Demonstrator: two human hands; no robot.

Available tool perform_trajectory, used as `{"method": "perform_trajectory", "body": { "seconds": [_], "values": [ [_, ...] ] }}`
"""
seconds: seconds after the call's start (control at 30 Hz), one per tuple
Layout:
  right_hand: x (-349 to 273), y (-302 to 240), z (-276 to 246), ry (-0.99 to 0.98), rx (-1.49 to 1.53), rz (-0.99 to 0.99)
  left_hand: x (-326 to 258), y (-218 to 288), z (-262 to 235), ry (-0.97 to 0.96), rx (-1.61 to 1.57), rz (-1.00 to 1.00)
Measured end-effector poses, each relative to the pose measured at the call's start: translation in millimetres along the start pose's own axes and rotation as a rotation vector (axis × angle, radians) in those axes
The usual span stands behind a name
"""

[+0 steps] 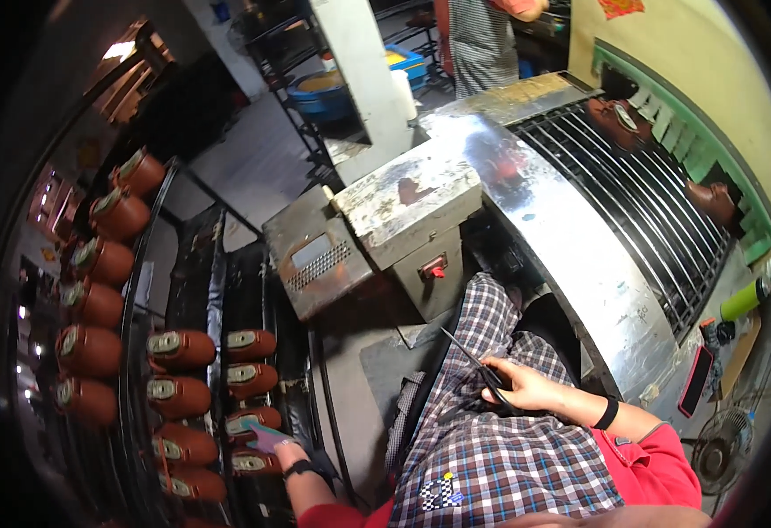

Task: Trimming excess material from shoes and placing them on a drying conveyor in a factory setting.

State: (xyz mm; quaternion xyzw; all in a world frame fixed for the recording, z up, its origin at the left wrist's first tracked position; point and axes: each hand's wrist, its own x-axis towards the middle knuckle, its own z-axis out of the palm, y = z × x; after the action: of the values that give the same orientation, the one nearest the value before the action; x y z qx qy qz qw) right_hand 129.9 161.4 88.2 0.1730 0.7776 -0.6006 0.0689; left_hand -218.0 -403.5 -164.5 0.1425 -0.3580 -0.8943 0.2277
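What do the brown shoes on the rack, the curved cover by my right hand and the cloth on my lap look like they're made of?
Brown shoes: probably leather or an imitation, with a smooth, faintly shiny surface.
Curved cover: sheet metal, likely steel, bright and mirror-like, reflecting colours.
Cloth on the lap: woven checked fabric, matt and creased into soft folds.
The right hand holds scissors; their dark blades look metal.

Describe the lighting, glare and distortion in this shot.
Head view: strong fisheye bend, so the conveyor curves and the corners go black; bright glare whitens the metal casing; the rack of brown shoes on the left sits in dim light; the right hand holding scissors is evenly lit and fairly sharp; the left hand near the shoes is darker, its grip unclear.
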Motion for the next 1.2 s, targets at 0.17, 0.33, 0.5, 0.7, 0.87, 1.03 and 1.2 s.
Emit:
{"method": "perform_trajectory", "body": {
  "seconds": [0.17, 0.33, 0.5, 0.7, 0.87, 1.03, 1.2],
  "values": [
    [-27, -15, -38, 0.235, -0.467, -0.205, -78, -65, 11, -0.576, 0.839, -0.246],
    [-91, 7, -88, 0.621, -0.733, -0.026, -260, -107, 200, -0.485, 0.683, -0.586],
    [-158, 53, -123, 0.922, -0.844, 0.246, -340, -135, 347, -1.152, 0.635, -0.483],
    [-214, 95, -106, 1.073, -0.803, 0.468, -465, -187, 458, -1.712, 0.696, -0.164],
    [-213, 107, -107, 1.065, -0.716, 0.423, -541, -209, 513, -1.805, 0.638, -0.316],
    [-210, 109, -110, 1.074, -0.719, 0.414, -548, -199, 652, -1.408, 0.332, -0.343],
    [-208, 113, -109, 1.116, -0.719, 0.366, -546, -167, 704, -1.298, -0.028, -0.209]
  ]
}}
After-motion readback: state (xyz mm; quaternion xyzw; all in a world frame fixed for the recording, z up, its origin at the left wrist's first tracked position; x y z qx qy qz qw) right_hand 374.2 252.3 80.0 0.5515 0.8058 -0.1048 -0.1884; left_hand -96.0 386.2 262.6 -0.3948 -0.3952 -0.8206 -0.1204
